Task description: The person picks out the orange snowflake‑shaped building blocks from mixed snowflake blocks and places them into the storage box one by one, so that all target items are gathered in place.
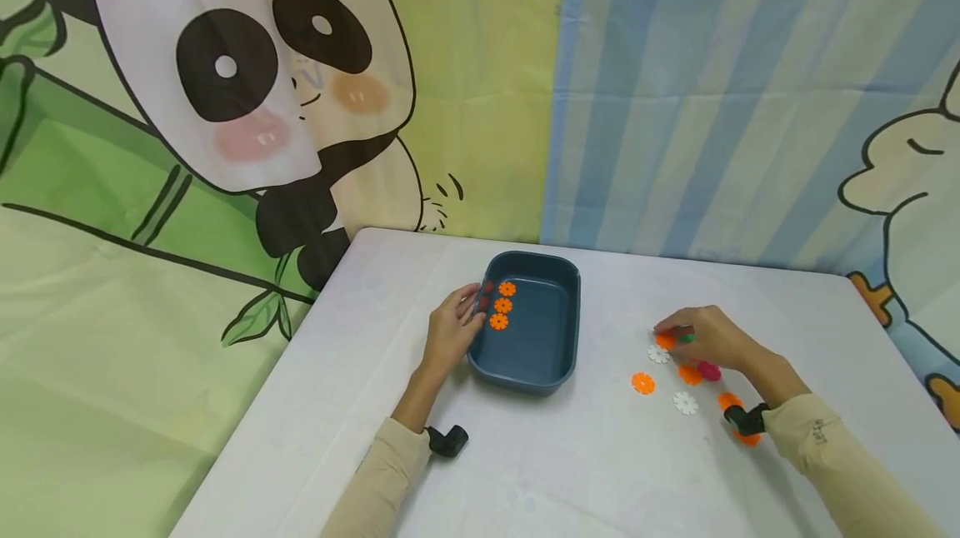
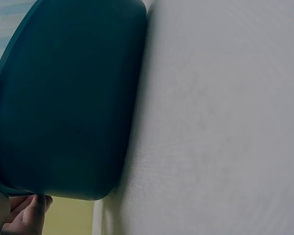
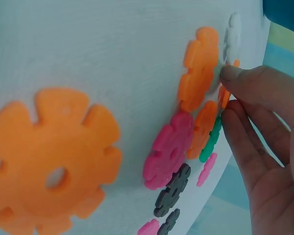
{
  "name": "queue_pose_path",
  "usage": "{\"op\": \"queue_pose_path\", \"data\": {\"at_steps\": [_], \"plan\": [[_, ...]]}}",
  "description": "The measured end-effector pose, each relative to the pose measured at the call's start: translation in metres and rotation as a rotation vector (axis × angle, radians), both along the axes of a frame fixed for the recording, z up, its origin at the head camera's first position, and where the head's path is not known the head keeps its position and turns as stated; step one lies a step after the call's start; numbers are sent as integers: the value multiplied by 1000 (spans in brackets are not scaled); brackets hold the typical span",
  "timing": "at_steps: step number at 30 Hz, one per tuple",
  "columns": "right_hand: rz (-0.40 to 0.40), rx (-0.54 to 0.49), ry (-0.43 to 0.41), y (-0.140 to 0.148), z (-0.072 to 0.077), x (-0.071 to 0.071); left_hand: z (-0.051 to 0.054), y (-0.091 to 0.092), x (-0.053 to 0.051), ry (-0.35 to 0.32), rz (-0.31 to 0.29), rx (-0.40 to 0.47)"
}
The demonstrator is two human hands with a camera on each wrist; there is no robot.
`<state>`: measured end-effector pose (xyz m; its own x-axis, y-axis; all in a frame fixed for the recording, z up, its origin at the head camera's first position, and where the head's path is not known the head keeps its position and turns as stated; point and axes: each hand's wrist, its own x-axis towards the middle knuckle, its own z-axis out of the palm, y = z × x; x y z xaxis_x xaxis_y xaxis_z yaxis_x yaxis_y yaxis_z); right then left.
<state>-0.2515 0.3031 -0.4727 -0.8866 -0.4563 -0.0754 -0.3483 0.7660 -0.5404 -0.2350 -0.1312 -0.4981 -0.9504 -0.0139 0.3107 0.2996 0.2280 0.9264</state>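
Note:
A dark blue plastic tub (image 1: 528, 366) stands on the table, with a row of three orange flower-shaped discs (image 1: 503, 305) inside near its left wall. My left hand (image 1: 450, 330) holds the tub's left rim; its fingers show at the tub's side (image 2: 63, 98) in the left wrist view. Over the loose discs at the right, my right hand (image 1: 711, 335) pinches an orange flower-shaped disc (image 3: 224, 97) between thumb and fingertips. Close by lie a white disc (image 1: 658, 354), a magenta disc (image 3: 169, 151) and a green disc (image 3: 211, 139). The right fingers partly hide the pinched disc.
More orange discs (image 1: 642, 383) and a second white disc (image 1: 685, 403) lie nearer the front. Dark grey discs (image 3: 172, 191) and pink ones show in the right wrist view. A printed cloth (image 1: 480, 105) hangs behind the white table (image 1: 540, 471).

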Motion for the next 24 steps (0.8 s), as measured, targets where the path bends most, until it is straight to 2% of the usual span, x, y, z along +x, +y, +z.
{"op": "queue_pose_path", "data": {"at_steps": [4, 12, 14, 20, 24], "plan": [[-4, 11, 6, -2, -1, -2, 0, 0, 0, 0, 10, -7], [20, 66, 10, -2, -4, -9, 0, 0, 0, 10, -8, 2], [0, 79, 7, -2, -3, -9, 0, 0, 0, 12, -9, 4], [-49, 40, -16, -1, -3, -6, 1, 0, 0, 16, -10, 6], [-33, 4, 22, 1, -2, -5, 1, 0, 0, 3, -7, 2]]}}
